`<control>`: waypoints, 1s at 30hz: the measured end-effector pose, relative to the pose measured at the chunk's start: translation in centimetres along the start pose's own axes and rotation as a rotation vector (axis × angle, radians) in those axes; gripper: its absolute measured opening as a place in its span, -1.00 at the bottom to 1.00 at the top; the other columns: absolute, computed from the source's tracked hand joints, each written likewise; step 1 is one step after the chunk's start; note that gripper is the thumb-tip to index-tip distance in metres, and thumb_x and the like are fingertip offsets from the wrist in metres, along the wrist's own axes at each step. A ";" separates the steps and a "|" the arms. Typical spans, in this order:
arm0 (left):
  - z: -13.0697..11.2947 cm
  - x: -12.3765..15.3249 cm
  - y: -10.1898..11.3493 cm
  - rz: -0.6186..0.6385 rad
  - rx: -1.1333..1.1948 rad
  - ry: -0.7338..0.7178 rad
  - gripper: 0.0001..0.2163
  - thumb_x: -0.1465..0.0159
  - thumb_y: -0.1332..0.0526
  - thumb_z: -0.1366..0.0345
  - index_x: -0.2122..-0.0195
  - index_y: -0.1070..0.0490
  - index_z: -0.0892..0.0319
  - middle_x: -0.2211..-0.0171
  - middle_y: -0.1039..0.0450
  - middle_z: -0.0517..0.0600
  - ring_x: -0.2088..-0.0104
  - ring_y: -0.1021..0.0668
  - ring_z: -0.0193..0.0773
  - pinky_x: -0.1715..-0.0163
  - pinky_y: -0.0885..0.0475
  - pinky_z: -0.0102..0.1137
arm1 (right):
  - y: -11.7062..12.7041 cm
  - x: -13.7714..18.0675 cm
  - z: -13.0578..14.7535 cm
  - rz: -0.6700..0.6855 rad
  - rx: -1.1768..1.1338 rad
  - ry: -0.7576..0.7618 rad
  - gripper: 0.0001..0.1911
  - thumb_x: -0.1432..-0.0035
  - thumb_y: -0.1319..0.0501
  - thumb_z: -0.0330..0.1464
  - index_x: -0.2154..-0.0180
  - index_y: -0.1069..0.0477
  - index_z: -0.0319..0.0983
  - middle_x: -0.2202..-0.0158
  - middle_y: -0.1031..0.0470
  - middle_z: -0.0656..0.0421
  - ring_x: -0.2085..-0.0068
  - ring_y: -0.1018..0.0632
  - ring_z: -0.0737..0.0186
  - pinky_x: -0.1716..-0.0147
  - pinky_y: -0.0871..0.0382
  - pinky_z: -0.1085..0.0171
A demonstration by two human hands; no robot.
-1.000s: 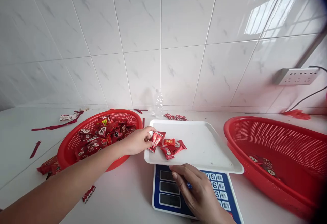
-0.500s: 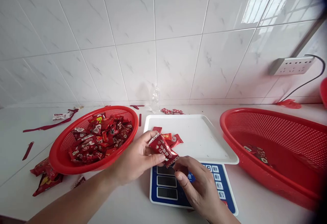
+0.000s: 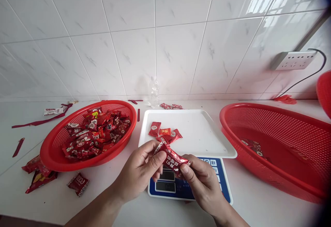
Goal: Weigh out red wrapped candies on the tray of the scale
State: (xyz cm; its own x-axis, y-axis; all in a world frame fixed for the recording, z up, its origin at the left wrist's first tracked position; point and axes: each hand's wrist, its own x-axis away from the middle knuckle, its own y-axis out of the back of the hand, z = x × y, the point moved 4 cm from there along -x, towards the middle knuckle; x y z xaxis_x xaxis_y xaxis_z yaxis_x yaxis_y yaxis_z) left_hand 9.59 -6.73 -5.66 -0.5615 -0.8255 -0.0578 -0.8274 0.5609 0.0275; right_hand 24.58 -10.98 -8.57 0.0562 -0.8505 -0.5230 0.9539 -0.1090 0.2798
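Note:
Both hands hold one red wrapped candy packet (image 3: 172,158) above the blue scale (image 3: 188,182). My left hand (image 3: 141,171) pinches its left end and my right hand (image 3: 203,184) pinches its right end. Just behind, a white tray (image 3: 201,134) rests on the scale with several small red candies (image 3: 165,134) on its left part. To the left sits a round red basket (image 3: 51,153) heaped with red candy packets (image 3: 94,134).
A large red oval basket (image 3: 274,130) at right holds a few packets (image 3: 252,146). Loose packets (image 3: 38,173) and wrapper strips (image 3: 38,120) lie on the white counter at left. A clear bottle (image 3: 154,92) stands by the tiled wall; a socket (image 3: 293,60) is at right.
My left hand lifted a candy packet from the tray and drew it toward me; my right hand left the scale's keypad and took hold of the packet's other end.

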 end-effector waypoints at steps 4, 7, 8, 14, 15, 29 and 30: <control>0.6 0.5 0.2 -0.008 0.074 -0.003 -0.72 -0.28 -0.19 0.02 0.23 -0.39 0.15 0.58 -0.33 -0.15 0.62 -0.40 -0.44 0.62 -0.36 -0.55 | 0.2 -0.4 0.9 -0.115 0.180 0.175 -0.81 -0.29 -0.09 -0.38 0.33 -0.44 -0.22 0.53 -0.47 0.22 0.53 -0.46 0.39 0.52 -0.34 0.42; 0.3 1.1 0.3 0.029 0.098 -0.063 -0.69 -0.26 -0.19 0.01 0.13 -0.40 0.13 0.38 -0.45 -0.04 0.39 -0.56 -0.30 0.35 -0.51 -0.40 | 0.4 -0.5 1.2 -0.168 0.245 0.276 -0.77 -0.26 -0.11 -0.47 0.09 -0.45 -0.20 0.43 -0.55 0.18 0.48 -0.52 0.36 0.49 -0.41 0.41; 0.2 1.3 0.3 0.037 0.086 -0.074 -0.71 -0.27 -0.19 0.02 0.14 -0.40 0.12 0.33 -0.45 -0.03 0.33 -0.56 -0.28 0.28 -0.51 -0.38 | 0.4 -0.5 1.2 -0.178 0.242 0.292 -0.72 -0.24 -0.10 -0.50 0.05 -0.44 -0.19 0.41 -0.56 0.17 0.47 -0.54 0.35 0.49 -0.42 0.41; 0.6 1.5 0.8 -0.100 -0.184 -0.141 -0.90 -0.33 -0.14 0.21 0.22 -0.31 0.11 0.34 -0.37 -0.06 0.29 -0.48 -0.30 0.27 -0.43 -0.42 | 0.4 -0.3 0.7 -0.237 0.219 0.254 -0.63 -0.19 -0.13 -0.55 0.00 -0.41 -0.12 0.40 -0.55 0.21 0.45 -0.55 0.36 0.46 -0.44 0.41; 0.6 1.5 1.0 -0.156 -0.265 -0.176 -0.92 -0.34 -0.12 0.25 0.19 -0.28 0.10 0.34 -0.36 -0.07 0.31 -0.47 -0.31 0.28 -0.42 -0.42 | 0.4 -0.3 0.6 -0.257 0.222 0.238 -0.65 -0.20 -0.14 -0.53 0.01 -0.41 -0.13 0.41 -0.54 0.22 0.47 -0.54 0.37 0.47 -0.44 0.41; 1.0 -3.7 4.0 -0.277 -1.143 -0.267 -0.66 -0.29 0.00 0.50 -0.04 -0.38 0.15 -0.04 -0.40 0.15 -0.09 -0.41 -0.03 -0.09 -0.31 -0.09 | 0.2 0.0 0.1 -0.264 0.238 0.194 -0.71 -0.26 -0.11 -0.48 0.00 -0.33 -0.13 0.38 -0.52 0.25 0.42 -0.55 0.41 0.42 -0.45 0.44; 1.1 -4.0 3.7 -0.275 -1.173 -0.282 -0.65 -0.31 0.02 0.48 -0.06 -0.37 0.15 -0.10 -0.34 0.17 -0.15 -0.36 -0.01 -0.13 -0.27 -0.07 | 0.2 0.0 0.1 -0.261 0.235 0.197 -0.70 -0.26 -0.11 -0.48 -0.01 -0.33 -0.12 0.38 -0.52 0.25 0.41 -0.56 0.41 0.41 -0.46 0.45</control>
State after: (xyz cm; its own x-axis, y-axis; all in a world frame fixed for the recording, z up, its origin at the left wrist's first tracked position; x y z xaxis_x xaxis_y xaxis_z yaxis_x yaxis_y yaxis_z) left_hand 8.74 -1.28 -6.39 -0.4662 -0.7828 -0.4122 -0.5078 -0.1447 0.8492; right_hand 24.72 -11.07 -8.42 -0.1019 -0.6665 -0.7386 0.8512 -0.4426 0.2820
